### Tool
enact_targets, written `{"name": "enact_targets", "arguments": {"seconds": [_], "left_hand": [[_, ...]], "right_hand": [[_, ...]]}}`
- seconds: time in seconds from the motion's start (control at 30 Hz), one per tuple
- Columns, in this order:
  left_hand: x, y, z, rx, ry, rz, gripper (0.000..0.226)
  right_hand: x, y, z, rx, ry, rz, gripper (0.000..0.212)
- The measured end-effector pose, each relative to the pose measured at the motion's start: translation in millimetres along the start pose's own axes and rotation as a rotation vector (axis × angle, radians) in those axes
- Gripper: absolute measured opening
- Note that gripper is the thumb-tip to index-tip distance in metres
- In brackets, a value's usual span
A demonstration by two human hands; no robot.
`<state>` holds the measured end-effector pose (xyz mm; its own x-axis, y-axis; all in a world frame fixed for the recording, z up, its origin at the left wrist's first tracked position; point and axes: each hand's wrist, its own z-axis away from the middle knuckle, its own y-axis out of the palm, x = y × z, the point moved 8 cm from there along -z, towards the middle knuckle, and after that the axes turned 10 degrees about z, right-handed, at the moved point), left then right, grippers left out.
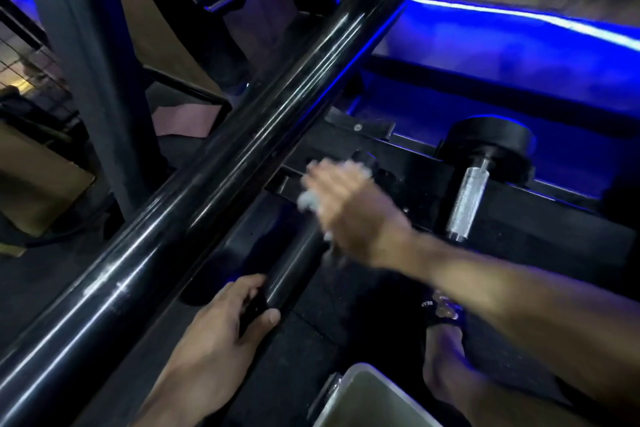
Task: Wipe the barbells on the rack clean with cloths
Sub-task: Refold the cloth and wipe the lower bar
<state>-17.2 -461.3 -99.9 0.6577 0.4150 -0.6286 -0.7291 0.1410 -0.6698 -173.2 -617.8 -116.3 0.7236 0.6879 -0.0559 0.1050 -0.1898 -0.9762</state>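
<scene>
A thick glossy black barbell sleeve (242, 135) runs diagonally from bottom left to top centre. Below it lies a second, shorter black bar (294, 263) on the rack. My left hand (221, 329) grips the near end of this lower bar, thumb on one side and fingers on the other. My right hand (349, 211) is motion-blurred above the far part of the same bar and holds a crumpled white cloth (308, 199) under its fingers. How the cloth touches the bar is hidden by the hand.
A dumbbell with a knurled steel handle (467, 198) and black head stands to the right on the low rack (426, 177). A grey bin (367, 399) sits at the bottom edge beside my foot (446, 367) in a black sandal. Grey rack uprights (86, 55) rise at left.
</scene>
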Motion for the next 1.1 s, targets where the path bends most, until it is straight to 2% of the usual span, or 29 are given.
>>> {"name": "enact_targets", "arguments": {"seconds": [0.07, 0.1, 0.13, 0.2, 0.27, 0.3, 0.4, 0.47, 0.53, 0.6, 0.67, 0.7, 0.77, 0.83, 0.9, 0.97, 1.1], "left_hand": [[1, -1, 1, 0.007, -0.015, 0.010, 0.049], [2, 1, 1, 0.022, -0.019, 0.010, 0.053], [2, 2, 0, 0.039, -0.016, 0.008, 0.058], [4, 4, -3, 0.051, -0.005, -0.018, 0.067], [5, 3, -6, 0.032, -0.011, -0.047, 0.057], [5, 2, -7, 0.008, -0.015, -0.046, 0.050], [-1, -4, -2, -0.052, 0.009, -0.024, 0.039], [-1, -5, 2, -0.041, -0.001, -0.013, 0.034], [-2, -2, 2, -0.012, 0.015, -0.041, 0.033], [0, -2, 0, -0.006, 0.026, -0.055, 0.034], [1, -2, -2, -0.008, 0.029, -0.057, 0.033], [1, -2, -3, -0.014, 0.029, -0.055, 0.033], [0, -4, 0, -0.030, 0.028, -0.030, 0.032], [-1, -4, 2, -0.038, 0.023, -0.012, 0.031], [-2, -2, 1, -0.035, 0.019, -0.026, 0.028], [-4, -3, 1, -0.032, 0.026, -0.050, 0.026], [-4, -3, 0, -0.030, 0.020, -0.060, 0.028]], "right_hand": [[-30, -2, -8, 0.096, 0.149, 0.005, 0.072], [-23, -4, -4, 0.072, 0.168, 0.021, 0.073], [-1, -12, 4, 0.032, 0.131, 0.051, 0.069], [61, -15, 31, -0.036, -0.100, -0.030, 0.058], [80, -12, 37, -0.026, -0.311, -0.087, 0.056], [68, -7, 27, -0.036, -0.314, -0.026, 0.057], [-19, 8, -11, 0.075, 0.037, 0.103, 0.068], [-46, 9, -11, 0.170, 0.178, 0.073, 0.075], [-7, 1, 2, 0.131, 0.116, 0.122, 0.073], [56, -1, 26, 0.061, -0.107, 0.017, 0.063], [64, -3, 28, 0.061, -0.262, -0.038, 0.059], [47, 1, 20, 0.040, -0.249, 0.032, 0.058], [-3, 9, 0, 0.141, -0.136, 0.122, 0.061], [-36, 6, -10, 0.159, -0.022, 0.156, 0.064], [-27, 8, -12, 0.143, 0.015, 0.252, 0.047], [4, 1, -13, 0.114, -0.065, 0.302, 0.022], [26, -3, -11, 0.113, -0.234, 0.164, 0.018]]}}
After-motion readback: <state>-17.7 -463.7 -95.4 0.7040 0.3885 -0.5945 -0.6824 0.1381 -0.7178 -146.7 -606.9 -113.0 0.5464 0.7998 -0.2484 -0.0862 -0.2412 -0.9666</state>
